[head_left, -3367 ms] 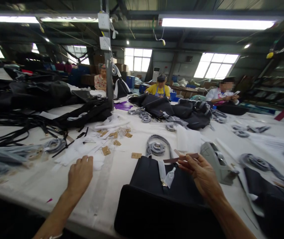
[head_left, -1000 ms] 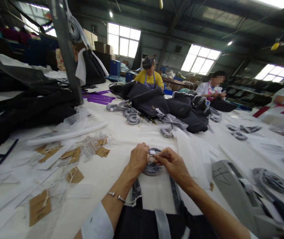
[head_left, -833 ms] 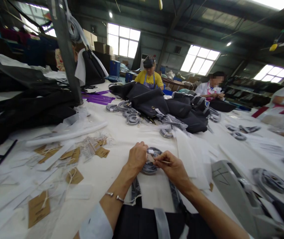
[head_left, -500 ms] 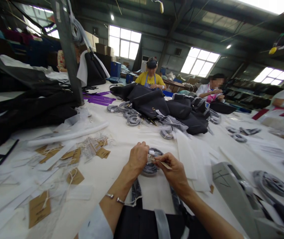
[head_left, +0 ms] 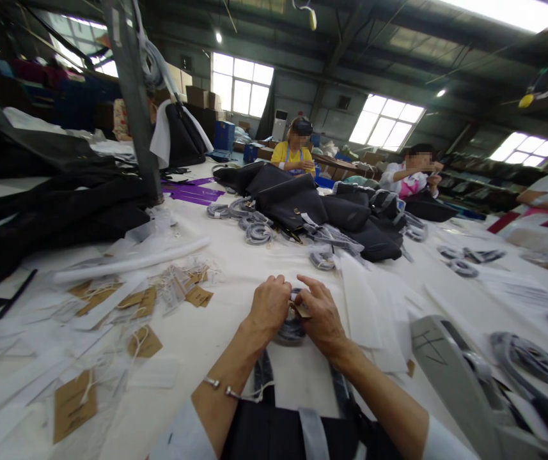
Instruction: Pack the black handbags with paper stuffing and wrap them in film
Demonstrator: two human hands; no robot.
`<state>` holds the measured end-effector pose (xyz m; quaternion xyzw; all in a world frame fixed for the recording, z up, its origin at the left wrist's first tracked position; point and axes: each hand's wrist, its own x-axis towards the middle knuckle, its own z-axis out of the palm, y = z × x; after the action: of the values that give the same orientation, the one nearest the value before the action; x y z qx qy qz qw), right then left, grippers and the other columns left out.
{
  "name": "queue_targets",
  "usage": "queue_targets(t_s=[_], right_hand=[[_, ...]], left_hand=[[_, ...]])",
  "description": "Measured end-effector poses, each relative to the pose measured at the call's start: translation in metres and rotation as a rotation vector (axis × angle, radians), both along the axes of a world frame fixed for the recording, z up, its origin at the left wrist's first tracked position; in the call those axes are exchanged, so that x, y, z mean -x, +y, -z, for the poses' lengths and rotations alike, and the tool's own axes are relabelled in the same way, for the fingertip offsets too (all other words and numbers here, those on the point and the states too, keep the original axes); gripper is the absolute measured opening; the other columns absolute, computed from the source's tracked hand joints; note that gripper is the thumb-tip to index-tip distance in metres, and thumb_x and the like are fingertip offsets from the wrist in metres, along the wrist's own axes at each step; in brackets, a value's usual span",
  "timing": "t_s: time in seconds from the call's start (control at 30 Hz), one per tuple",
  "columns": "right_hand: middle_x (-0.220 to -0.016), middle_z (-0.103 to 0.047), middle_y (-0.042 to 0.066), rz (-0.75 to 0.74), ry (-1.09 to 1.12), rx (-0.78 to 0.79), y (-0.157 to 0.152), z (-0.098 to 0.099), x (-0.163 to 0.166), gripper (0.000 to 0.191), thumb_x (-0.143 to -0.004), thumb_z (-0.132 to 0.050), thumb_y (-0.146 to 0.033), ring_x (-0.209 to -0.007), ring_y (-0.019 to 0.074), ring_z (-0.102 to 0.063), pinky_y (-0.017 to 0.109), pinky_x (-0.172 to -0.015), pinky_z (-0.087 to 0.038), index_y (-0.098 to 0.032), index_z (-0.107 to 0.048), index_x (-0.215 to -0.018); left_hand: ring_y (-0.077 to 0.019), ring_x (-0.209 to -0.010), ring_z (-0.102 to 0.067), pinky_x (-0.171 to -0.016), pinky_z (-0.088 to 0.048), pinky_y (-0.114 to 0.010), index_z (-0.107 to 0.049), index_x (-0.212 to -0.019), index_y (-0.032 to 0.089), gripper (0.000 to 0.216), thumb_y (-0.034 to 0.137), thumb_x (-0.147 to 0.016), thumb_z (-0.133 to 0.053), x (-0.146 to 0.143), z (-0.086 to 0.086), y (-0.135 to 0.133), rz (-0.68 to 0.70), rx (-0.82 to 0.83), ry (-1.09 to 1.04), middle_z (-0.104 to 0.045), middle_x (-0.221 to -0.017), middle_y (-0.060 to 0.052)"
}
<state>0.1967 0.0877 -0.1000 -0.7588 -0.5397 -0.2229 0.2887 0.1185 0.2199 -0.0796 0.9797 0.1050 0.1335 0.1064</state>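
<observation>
A grey coiled strap point(head_left: 289, 333), seemingly wrapped in clear film, lies before me with a white band near its top. My left hand point(head_left: 270, 305) is closed on the coil's left side, its fingertips hidden behind the knuckles. From the right, my right hand point(head_left: 321, 319) bends over the coil, thumb and fingers closed around a small brown tag point(head_left: 301, 310); its index finger is raised. Below my wrists is a black bag point(head_left: 259, 429) with a grey strip across it and film-covered straps running up toward the coil.
Brown tags with white strings point(head_left: 75, 404) lie scattered at left among clear plastic. White sheets point(head_left: 362, 306) and a grey machine point(head_left: 451, 370) are at right. Black bags point(head_left: 293, 198) and more coils point(head_left: 258, 233) are piled ahead. A metal post point(head_left: 134, 96) stands left; people work across the table.
My right hand has moved in over the coil, bringing the brown tag against it, and its index finger has lifted. My left hand has stayed nearly in place.
</observation>
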Motion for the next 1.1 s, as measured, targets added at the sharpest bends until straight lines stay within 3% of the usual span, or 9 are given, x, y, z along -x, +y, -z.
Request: queue_targets(t_s=[0.07,0.23,0.43,0.57,0.63,0.7,0.83,0.97,1.1], right_hand=[[-0.117,-0.061,0.012,-0.046,0.033,0.017,0.003,0.005,-0.007,0.014,-0.079,-0.054,-0.007,-0.108,0.0254,-0.055,0.041,-0.09,-0.047,-0.02,-0.054,-0.08],[-0.09,-0.063,0.007,-0.09,0.056,0.056,0.006,0.013,-0.013,0.016,-0.084,-0.051,-0.011,-0.086,0.0217,-0.059,0.035,-0.076,-0.051,-0.02,-0.054,-0.097],[-0.092,-0.063,0.009,-0.224,-0.066,0.085,0.0,0.009,-0.007,0.019,-0.089,-0.048,-0.016,-0.087,0.0217,-0.059,0.035,-0.078,-0.051,-0.018,-0.055,-0.107],[-0.097,-0.063,0.01,-0.308,-0.116,0.129,-0.002,-0.006,-0.001,0.022,-0.091,-0.047,-0.018,-0.092,0.0217,-0.058,0.036,-0.084,-0.05,-0.017,-0.055,-0.112],[-0.096,-0.064,0.01,-0.329,-0.13,0.162,-0.001,-0.015,0.0,0.023,-0.092,-0.045,-0.018,-0.09,0.0211,-0.058,0.036,-0.084,-0.049,-0.017,-0.056,-0.112],[-0.092,-0.064,0.009,-0.315,-0.137,0.199,0.001,-0.021,-0.001,0.023,-0.093,-0.042,-0.016,-0.086,0.0202,-0.058,0.034,-0.08,-0.048,-0.018,-0.057,-0.11],[-0.079,-0.062,0.005,-0.254,-0.145,0.273,0.004,-0.021,-0.006,0.021,-0.091,-0.042,-0.012,-0.077,0.0185,-0.055,0.03,-0.072,-0.045,-0.019,-0.062,-0.092],[-0.075,-0.062,0.005,-0.169,-0.09,0.225,-0.003,-0.01,-0.01,0.015,-0.09,-0.048,-0.016,-0.073,0.0186,-0.055,0.031,-0.071,-0.043,-0.019,-0.063,-0.085],[-0.075,-0.062,0.002,-0.098,0.224,0.118,-0.021,0.004,-0.007,0.006,-0.088,-0.055,-0.021,-0.069,0.0155,-0.058,0.027,-0.067,-0.046,-0.02,-0.061,-0.085]], left_hand=[[-0.0211,-0.097,-0.056,-0.081,-0.048,-0.03,-0.063,-0.093,0.017,0.016,0.012,-0.084,-0.051,0.0,0.0,-0.001,0.001,0.005,-0.009,-0.062,-0.097,-0.007],[-0.0206,-0.097,-0.058,-0.081,-0.047,-0.029,-0.064,-0.095,0.018,0.018,0.015,-0.081,-0.052,0.001,0.003,0.007,-0.017,0.095,-0.014,-0.063,-0.099,-0.008],[-0.0173,-0.08,-0.062,-0.073,-0.044,-0.025,-0.07,-0.085,0.018,0.028,0.032,-0.084,-0.045,0.004,0.002,0.034,0.125,0.512,0.034,-0.07,-0.086,-0.004],[-0.0173,-0.077,-0.061,-0.072,-0.044,-0.026,-0.068,-0.078,0.016,0.039,0.035,-0.087,-0.035,0.001,0.008,0.046,-0.022,0.596,0.069,-0.07,-0.08,-0.006],[-0.0187,-0.074,-0.061,-0.07,-0.044,-0.028,-0.067,-0.074,0.015,0.039,0.038,-0.086,-0.038,0.0,0.013,0.048,-0.069,0.585,0.114,-0.069,-0.076,-0.007],[-0.0187,-0.068,-0.06,-0.066,-0.045,-0.028,-0.065,-0.067,0.014,0.044,0.045,-0.085,-0.039,0.0,0.019,0.046,-0.018,0.619,0.185,-0.067,-0.067,-0.007],[-0.0162,-0.057,-0.061,-0.057,-0.048,-0.025,-0.063,-0.065,0.014,0.051,0.044,-0.089,-0.03,0.0,0.029,0.037,0.133,0.875,0.386,-0.067,-0.061,-0.006],[-0.0188,-0.067,-0.065,-0.066,-0.05,-0.028,-0.067,-0.082,0.017,0.034,0.034,-0.084,-0.038,0.0,0.028,0.034,0.013,0.646,0.303,-0.071,-0.072,-0.006],[-0.0214,-0.092,-0.064,-0.083,-0.046,-0.031,-0.069,-0.093,0.023,0.03,0.034,-0.084,-0.043,0.001,0.019,0.037,0.03,0.557,0.236,-0.071,-0.099,-0.005]])
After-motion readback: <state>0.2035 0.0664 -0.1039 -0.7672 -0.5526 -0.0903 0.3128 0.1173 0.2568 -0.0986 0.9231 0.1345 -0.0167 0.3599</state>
